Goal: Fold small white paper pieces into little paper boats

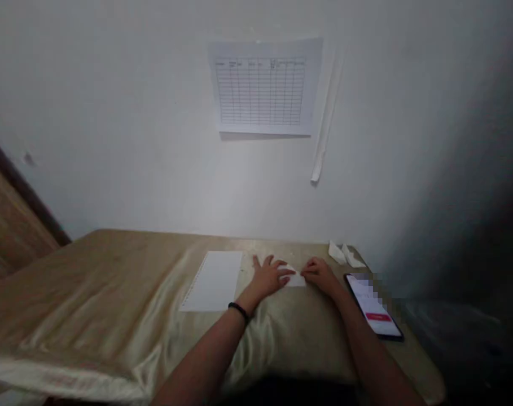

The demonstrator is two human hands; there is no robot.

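A small piece of white paper (297, 281) with a folded, pointed top lies on the cloth-covered table between my hands. My left hand (270, 276) rests at its left side, fingers spread, with the thumb and a finger reaching onto the paper. From the right, my right hand (320, 274) pinches the paper's edge near the fold between closed fingertips. Part of the paper is hidden under my fingers. A black band (239, 310) circles my left wrist. Left of that hand lies a flat white sheet (216, 280) with a perforated left edge.
Folded white paper shapes (345, 255) sit at the table's back right corner. A phone (373, 307) with a lit screen lies by the right edge, beside my right forearm. The shiny beige cloth (125, 304) is wrinkled. Behind the table, a printed chart (264, 87) hangs on the wall.
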